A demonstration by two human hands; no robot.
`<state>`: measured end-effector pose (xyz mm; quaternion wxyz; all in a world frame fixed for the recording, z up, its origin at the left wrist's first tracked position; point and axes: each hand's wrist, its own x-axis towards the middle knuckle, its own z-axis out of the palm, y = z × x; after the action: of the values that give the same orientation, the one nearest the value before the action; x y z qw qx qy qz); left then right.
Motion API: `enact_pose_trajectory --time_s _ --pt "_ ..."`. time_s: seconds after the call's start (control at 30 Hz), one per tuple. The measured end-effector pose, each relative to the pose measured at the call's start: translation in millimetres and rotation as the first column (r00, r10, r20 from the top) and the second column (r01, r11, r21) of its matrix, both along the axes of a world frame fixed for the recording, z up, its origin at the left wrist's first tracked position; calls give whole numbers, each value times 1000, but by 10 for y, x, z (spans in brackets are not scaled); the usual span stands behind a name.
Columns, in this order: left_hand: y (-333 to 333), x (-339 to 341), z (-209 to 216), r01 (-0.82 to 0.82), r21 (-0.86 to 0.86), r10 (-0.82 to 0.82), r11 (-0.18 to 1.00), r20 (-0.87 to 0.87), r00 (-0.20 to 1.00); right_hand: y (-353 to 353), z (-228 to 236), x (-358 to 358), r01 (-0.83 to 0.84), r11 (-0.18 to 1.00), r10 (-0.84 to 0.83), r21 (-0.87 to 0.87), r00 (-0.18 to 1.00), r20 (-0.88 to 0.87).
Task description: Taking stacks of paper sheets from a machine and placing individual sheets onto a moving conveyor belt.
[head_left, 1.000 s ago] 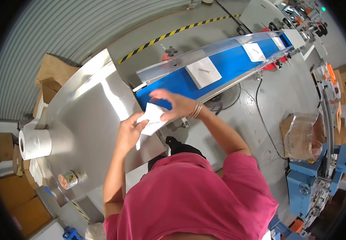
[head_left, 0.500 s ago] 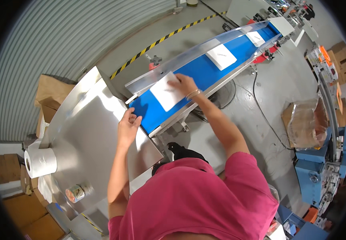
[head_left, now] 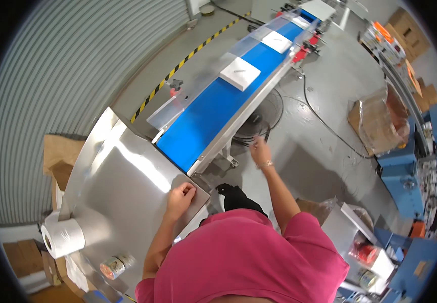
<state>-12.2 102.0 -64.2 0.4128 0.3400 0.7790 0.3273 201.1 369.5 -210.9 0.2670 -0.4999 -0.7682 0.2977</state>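
My left hand (head_left: 181, 199) rests with curled fingers on the metal table (head_left: 142, 202), close to its right-hand corner. Nothing shows in that hand. To the right of the conveyor, my right hand (head_left: 260, 153) hangs above the floor, its fingers smeared by motion. No object is visible in it. On the blue conveyor belt (head_left: 198, 126) lies a flat white box (head_left: 240, 73), apart from both hands. Farther along the belt are a second white box (head_left: 277, 42) and a third white piece (head_left: 301, 21), partly behind the clear side guard (head_left: 178, 103).
A white paper roll (head_left: 64, 237) and a tape roll (head_left: 116, 266) lie on the table's left part. Below the belt stands a round fan (head_left: 256, 118). A cable (head_left: 324, 121) crosses the floor toward a plastic-lined carton (head_left: 380, 121). Blue machinery (head_left: 403, 182) stands at right.
My right hand has let go of the nearest white box and swung off the belt. The boxes are farther along. My left hand has drawn back from the belt's end onto the table.
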Motion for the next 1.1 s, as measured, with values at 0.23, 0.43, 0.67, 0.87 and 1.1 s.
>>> enact_pose_trajectory --time_s 0.23,0.43,0.67,0.87,1.1 --pt "-38 149 -218 154 128 -48 980 -595 802 -1834 -773 546 -169 843 381 -511 858 345" --pt "37 85 -516 350 302 -52 887 -687 725 -3018 -980 737 -51 811 273 -583 914 300" --pt "131 37 -494 338 292 -10 895 -743 669 -3902 -496 1453 186 729 33 -658 952 306" --pt "214 238 -421 264 167 2 950 -848 530 -4714 -876 2337 406 650 -105 -642 885 454" --pt "-174 345 -357 205 183 23 961 -796 605 -5702 -1299 3075 549 532 -523 -645 812 259"
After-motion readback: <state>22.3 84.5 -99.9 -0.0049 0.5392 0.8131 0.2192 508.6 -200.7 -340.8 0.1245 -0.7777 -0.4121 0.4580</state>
